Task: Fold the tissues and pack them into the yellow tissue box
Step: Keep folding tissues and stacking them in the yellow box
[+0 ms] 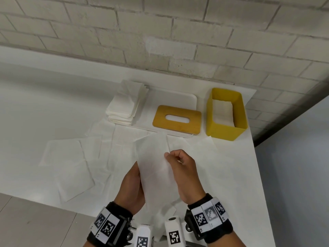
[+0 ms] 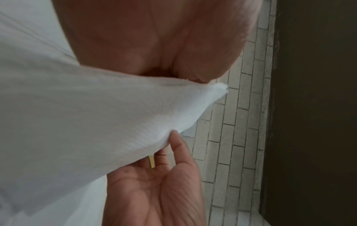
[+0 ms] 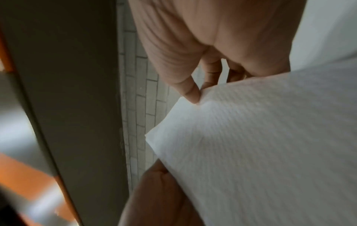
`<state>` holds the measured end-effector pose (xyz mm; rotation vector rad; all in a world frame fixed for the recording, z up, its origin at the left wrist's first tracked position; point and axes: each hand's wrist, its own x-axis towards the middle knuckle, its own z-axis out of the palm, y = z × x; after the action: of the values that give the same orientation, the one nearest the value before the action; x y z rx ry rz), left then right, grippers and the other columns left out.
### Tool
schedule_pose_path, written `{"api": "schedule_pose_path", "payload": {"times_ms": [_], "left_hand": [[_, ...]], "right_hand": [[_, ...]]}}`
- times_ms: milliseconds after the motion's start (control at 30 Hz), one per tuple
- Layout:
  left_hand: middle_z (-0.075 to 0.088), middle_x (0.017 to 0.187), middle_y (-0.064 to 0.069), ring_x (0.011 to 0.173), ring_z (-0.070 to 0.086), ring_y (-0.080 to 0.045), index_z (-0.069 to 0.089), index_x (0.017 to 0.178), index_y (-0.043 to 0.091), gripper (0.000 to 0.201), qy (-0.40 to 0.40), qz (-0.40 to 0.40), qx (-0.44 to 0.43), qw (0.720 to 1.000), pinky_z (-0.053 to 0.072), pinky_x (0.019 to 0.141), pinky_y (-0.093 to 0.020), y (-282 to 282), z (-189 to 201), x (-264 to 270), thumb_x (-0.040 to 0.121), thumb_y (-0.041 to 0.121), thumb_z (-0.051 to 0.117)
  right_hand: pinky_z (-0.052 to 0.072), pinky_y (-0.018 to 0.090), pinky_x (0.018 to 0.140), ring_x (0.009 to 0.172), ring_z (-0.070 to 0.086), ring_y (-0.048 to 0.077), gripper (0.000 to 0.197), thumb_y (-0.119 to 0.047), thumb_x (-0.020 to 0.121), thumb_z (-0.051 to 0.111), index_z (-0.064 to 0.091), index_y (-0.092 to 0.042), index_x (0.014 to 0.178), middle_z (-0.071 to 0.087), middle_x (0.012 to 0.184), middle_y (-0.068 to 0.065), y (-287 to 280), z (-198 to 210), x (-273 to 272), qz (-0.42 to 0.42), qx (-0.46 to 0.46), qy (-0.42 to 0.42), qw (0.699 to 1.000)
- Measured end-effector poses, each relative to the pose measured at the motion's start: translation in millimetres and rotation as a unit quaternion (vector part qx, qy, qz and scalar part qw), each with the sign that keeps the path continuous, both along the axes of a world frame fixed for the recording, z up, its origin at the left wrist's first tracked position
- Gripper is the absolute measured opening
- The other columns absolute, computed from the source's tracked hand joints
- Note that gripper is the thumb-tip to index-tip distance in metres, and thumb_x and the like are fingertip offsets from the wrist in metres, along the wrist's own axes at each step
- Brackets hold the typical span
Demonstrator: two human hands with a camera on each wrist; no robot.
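Above the table's near edge I hold one white tissue (image 1: 153, 164) upright between both hands. My left hand (image 1: 136, 180) grips its left edge, with the fingers hidden behind the sheet. My right hand (image 1: 170, 155) pinches the right edge between thumb and forefinger. The right wrist view shows that pinch near a corner of the tissue (image 3: 251, 137). In the left wrist view the tissue (image 2: 96, 114) drapes under my left hand (image 2: 154, 45). The yellow tissue box (image 1: 225, 130) stands open at the back right with folded tissues (image 1: 222, 111) inside.
The box's wooden lid (image 1: 177, 120) lies on a white tray (image 1: 178, 97) left of the box. A stack of tissues (image 1: 124, 106) sits on the tray's left end. Loose unfolded tissues (image 1: 67, 166) lie spread over the white table. A brick wall runs behind.
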<state>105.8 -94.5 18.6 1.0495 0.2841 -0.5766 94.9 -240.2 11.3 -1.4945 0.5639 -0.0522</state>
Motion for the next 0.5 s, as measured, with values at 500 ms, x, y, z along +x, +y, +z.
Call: {"api": "schedule_pose_path", "payload": {"times_ms": [500], "left_hand": [[0.075, 0.122, -0.010, 0.113, 0.072, -0.022, 0.072, 0.125, 0.015, 0.043, -0.019, -0.048, 0.029, 0.998, 0.055, 0.096, -0.038, -2.8, 10.1, -3.0, 0.102, 0.042, 0.047]], "right_hand": [[0.050, 0.040, 0.079, 0.088, 0.061, 0.023, 0.015, -0.029, 0.087, 0.070, 0.067, -0.017, 0.096, 0.067, 0.094, 0.009, -13.8, -0.4, -7.1, -0.019, 0.125, 0.035, 0.991]]}}
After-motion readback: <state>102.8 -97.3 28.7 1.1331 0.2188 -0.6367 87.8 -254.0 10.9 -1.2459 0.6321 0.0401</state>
